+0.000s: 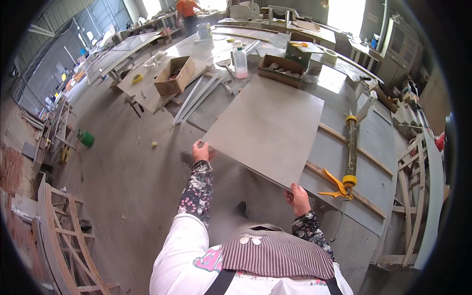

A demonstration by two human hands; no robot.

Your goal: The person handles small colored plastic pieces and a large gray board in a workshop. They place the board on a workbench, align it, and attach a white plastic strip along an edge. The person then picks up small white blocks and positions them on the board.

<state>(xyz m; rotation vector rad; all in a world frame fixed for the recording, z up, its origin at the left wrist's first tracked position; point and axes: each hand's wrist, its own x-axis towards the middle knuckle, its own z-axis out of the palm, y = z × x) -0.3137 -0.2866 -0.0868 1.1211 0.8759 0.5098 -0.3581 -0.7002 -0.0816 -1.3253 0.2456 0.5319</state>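
Note:
A large flat grey-beige panel [268, 125] lies over the near part of the workbench, its near edge jutting toward me. My left hand [201, 151] grips its near left corner, thumb on top and fingers at the edge. With my right hand [298, 198] I hold the near right corner, the fingers partly hidden beneath it. Right of the panel, a caulking gun [351, 152] with a yellow handle and yellow end caps rests across wooden strips [319, 173] on the grey bench top [371, 184].
Beyond the panel stand a cardboard box [281, 72] of small pieces and a bottle [240, 63] with pink liquid. Another open box [174, 75] sits left, near pale metal strips [199, 98]. Wooden frames [69, 236] flank me. A person in orange [188, 11] is far back.

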